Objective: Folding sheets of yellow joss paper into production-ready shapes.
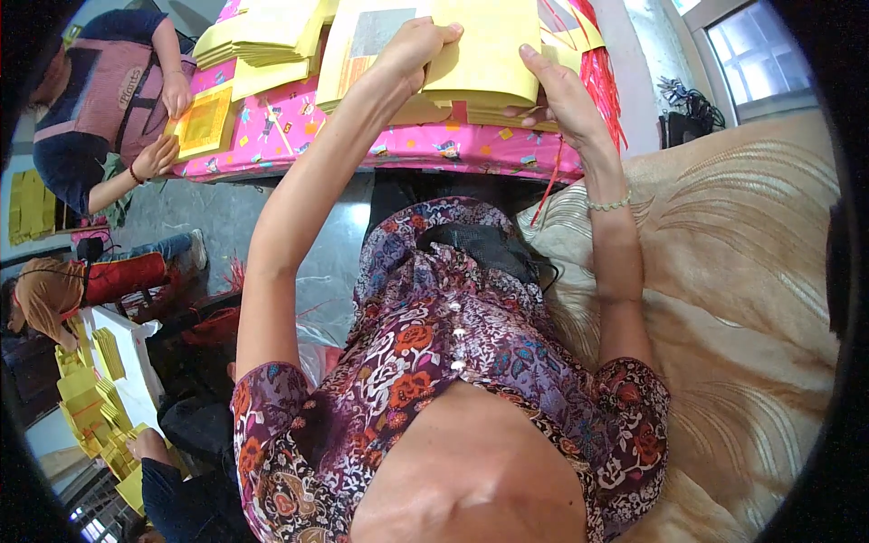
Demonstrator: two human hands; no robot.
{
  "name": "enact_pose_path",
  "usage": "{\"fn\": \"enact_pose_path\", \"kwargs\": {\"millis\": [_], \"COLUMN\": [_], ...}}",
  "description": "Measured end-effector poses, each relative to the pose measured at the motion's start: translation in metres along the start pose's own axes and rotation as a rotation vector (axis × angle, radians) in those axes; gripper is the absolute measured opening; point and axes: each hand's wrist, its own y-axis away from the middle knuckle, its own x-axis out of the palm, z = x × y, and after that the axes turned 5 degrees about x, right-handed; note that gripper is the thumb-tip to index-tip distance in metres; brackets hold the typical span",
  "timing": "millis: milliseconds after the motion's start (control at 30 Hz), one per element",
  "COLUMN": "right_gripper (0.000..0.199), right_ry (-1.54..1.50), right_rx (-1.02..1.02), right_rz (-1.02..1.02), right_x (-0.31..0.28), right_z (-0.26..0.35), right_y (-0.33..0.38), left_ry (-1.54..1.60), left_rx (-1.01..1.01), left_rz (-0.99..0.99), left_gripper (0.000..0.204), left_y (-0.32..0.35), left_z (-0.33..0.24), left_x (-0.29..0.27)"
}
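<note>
My left hand [412, 47] is closed, its thumb and curled fingers pinching the left edge of a folded yellow paper [489, 63]. At the right edge of that paper, my right hand [568, 95] has its thumb on top and its fingers curled round the side. Beneath it lies a stack of yellow papers [498, 116], seen only along its front edge. Just left of my left hand is a yellow sheet with a grey square [385, 34], partly covered by my wrist.
A pink patterned tablecloth [389, 147] covers the table, with yellow paper stacks [262, 45] at its left. Red strips [599, 95] hang at the right, beside a beige cushioned seat [724, 235]. A person in a pink apron [118, 86] handles yellow paper; others sit at lower left.
</note>
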Motion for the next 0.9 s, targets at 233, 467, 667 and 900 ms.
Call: {"fn": "enact_pose_path", "kwargs": {"millis": [233,467,667,900], "right_gripper": [0.051,0.05,0.05,0.05], "right_ry": [0.185,0.189,0.168,0.179], "right_rx": [-0.078,-0.045,-0.043,-0.104], "right_rz": [0.084,0.087,0.009,0.034], "right_x": [-0.01,-0.011,-0.002,-0.002], "right_z": [-0.012,-0.016,-0.018,-0.029], "right_y": [-0.006,0.005,0.019,0.036], "left_ry": [-0.008,0.046,0.175,0.175], "left_rx": [-0.015,0.028,0.12,0.254], "left_rz": [0.073,0.025,0.016,-0.025], "left_gripper": [0.033,0.031,0.028,0.024], "left_y": [-0.007,-0.001,0.019,0.038], "left_z": [0.006,0.003,-0.005,-0.001], "left_x": [-0.004,0.003,0.012,0.018]}}
